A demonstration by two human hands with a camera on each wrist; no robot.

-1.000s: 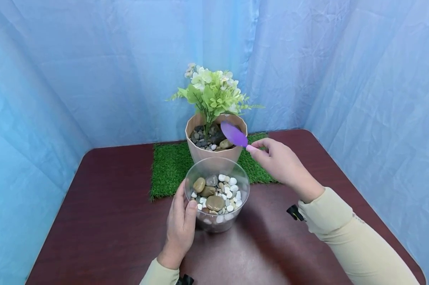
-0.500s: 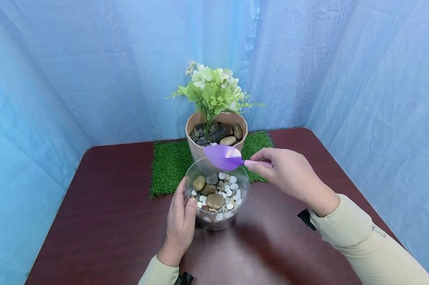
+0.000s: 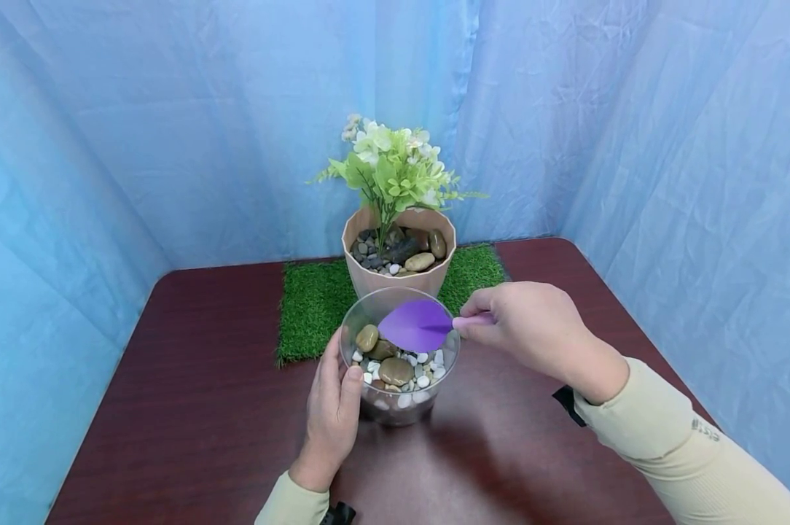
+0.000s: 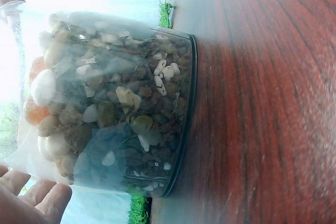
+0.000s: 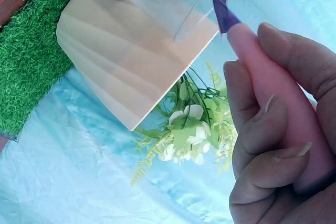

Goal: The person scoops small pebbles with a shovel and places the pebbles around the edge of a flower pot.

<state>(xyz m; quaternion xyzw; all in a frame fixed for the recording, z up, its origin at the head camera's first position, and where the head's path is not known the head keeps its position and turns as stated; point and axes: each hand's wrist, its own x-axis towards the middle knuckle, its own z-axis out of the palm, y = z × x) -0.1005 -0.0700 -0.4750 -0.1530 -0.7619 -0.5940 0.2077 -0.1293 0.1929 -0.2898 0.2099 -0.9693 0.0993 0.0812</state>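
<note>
Far left of what I'm watching, on the dark red table (image 3: 192,408), the green grass mat (image 3: 313,310) pokes out. Then comes the left hand (image 3: 334,408), lower centre of the frame, thumb on the near side and fingers round the far side, cupping the clear container (image 3: 401,414) by its left wall. Inside the container, right at the centre, there they are: white pebbles (image 3: 423,381) mixed with bigger brown stones (image 3: 396,371). Behind it, upper centre, the pale pot (image 3: 364,278) holds up its white flowers (image 3: 375,142).

Now the key relation, as I judge it: the purple blade (image 3: 416,326) lies within the container's rim, above the stones, its long axis running nearly level across the frame, tip to the left, away from the right hand (image 3: 533,321). That hand, right of centre, is much the nearer to the blade (naturally, since it has the pink handle (image 3: 475,321) wrapped tight in curled fingers). Stones lie leftward and below it. Whether blade meets pebble, I can't tell.
</note>
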